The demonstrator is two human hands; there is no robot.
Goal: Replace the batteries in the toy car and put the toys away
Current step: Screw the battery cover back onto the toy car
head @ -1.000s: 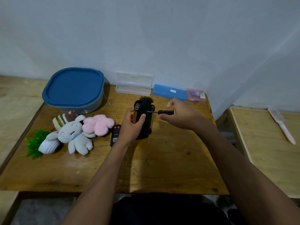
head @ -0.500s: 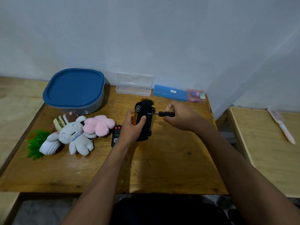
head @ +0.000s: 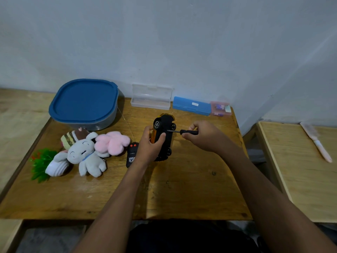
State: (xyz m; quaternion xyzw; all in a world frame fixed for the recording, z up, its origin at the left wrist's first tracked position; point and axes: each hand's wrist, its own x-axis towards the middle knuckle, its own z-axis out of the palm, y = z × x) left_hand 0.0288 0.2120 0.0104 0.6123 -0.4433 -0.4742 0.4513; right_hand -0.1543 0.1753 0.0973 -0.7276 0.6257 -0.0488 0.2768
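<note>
Toy car sits mid-desk, tipped on its side, black underside facing my right hand. Its long axis runs away from me toward the wall. My left hand grips the car from the left, fingers curled round the body with the thumb across the underside.

Right-hand fingers pinch the black handle of the screwdriver, just right of the car. The shaft lies crosswise to the car's axis and the tip meets the underside near the far wheels. I can't tell whether the tip is seated in a screw; too small.

My read: the battery cover is being unscrewed and the right hand does the turning, so shaft square to the underside is the relation that counts.

The remote lies touching or just left of the car, under my left wrist. The plush toys are further left and the blue-lidded tub is far-left of the car, lid on. The cases behind the car sit against the wall. Bare desk shows right of and nearer than the car, room to lay down the cover and screw. The right edge of the desk is near my right forearm, so I'd watch a screw rolling off.
</note>
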